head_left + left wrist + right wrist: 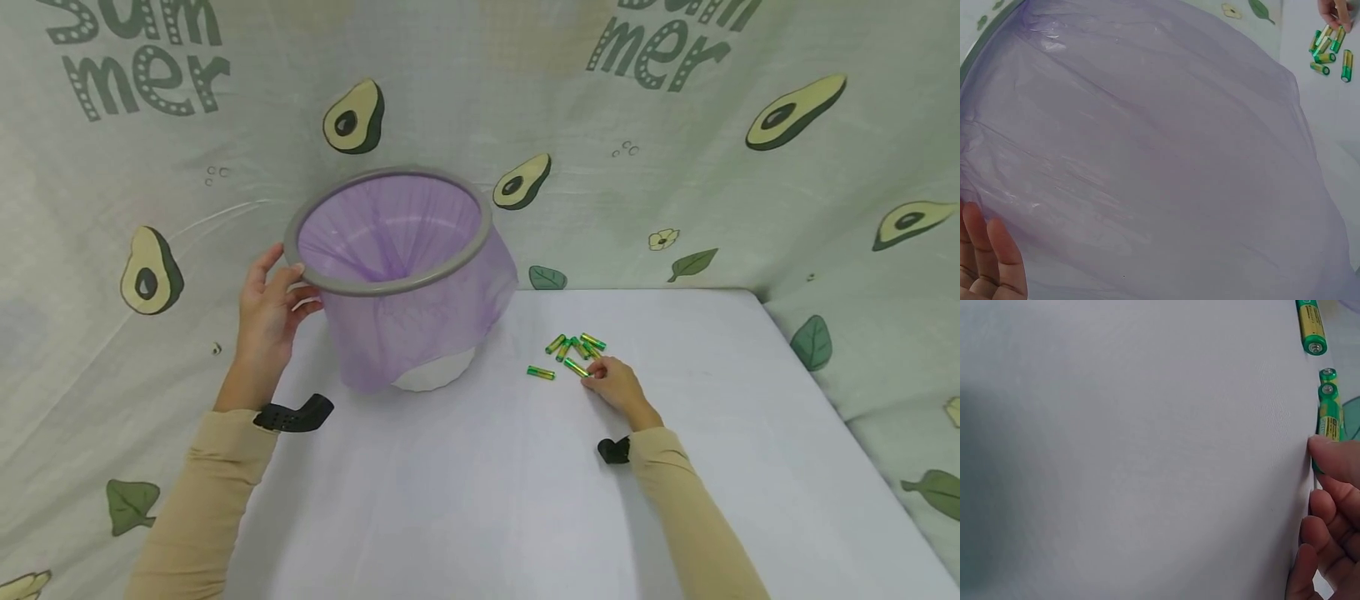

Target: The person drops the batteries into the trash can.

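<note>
Head: the left hand (268, 321) grips the grey rim (375, 289) of a round bin wearing a translucent purple plastic liner (416, 323); the right hand (620, 390) pinches a green-and-gold cylindrical battery (575, 367) at the white table (450, 500), beside matching batteries (593, 342). Left wrist: fingers (1007, 250) beside the liner. Right wrist: thumb (1338, 460) against the battery's end.

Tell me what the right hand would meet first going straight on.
Past the green-and-gold cylindrical battery the right hand seems to pinch, probably the cluster of matching batteries just ahead, though depth is unclear.
</note>
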The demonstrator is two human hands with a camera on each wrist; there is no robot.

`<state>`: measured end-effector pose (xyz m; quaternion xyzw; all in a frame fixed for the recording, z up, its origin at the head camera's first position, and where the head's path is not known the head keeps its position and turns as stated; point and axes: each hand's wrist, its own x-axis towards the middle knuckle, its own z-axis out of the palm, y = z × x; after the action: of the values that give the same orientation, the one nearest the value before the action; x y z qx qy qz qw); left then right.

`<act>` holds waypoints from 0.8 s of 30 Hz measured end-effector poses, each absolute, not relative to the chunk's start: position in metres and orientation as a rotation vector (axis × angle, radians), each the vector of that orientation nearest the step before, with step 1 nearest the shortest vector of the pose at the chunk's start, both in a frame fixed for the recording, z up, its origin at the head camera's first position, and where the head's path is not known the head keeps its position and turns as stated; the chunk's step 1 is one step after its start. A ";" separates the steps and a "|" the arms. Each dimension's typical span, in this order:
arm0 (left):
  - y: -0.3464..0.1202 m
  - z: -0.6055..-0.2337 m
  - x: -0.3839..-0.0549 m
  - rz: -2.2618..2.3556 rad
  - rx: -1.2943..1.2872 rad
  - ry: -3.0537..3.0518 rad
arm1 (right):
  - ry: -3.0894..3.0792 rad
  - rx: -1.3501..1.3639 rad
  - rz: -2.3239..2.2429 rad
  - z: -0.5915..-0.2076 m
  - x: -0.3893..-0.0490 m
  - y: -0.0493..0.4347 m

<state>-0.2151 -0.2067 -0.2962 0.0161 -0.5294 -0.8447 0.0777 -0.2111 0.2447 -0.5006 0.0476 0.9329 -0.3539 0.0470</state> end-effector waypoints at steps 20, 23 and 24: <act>-0.207 -0.297 -0.216 -2.508 0.034 -1.601 | 2.827 0.143 -1.188 -0.498 -0.207 0.249; -0.207 -0.297 -0.216 -2.509 0.029 -1.600 | 2.840 0.160 -1.201 -0.499 -0.207 0.250; -0.206 -0.297 -0.216 -2.510 0.029 -1.600 | 2.849 0.174 -1.202 -0.499 -0.207 0.251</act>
<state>-0.2157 -0.2065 -0.2968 0.0098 -0.5357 -0.8404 0.0822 -0.2070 0.2505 -0.4993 0.0562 0.9197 -0.3879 0.0226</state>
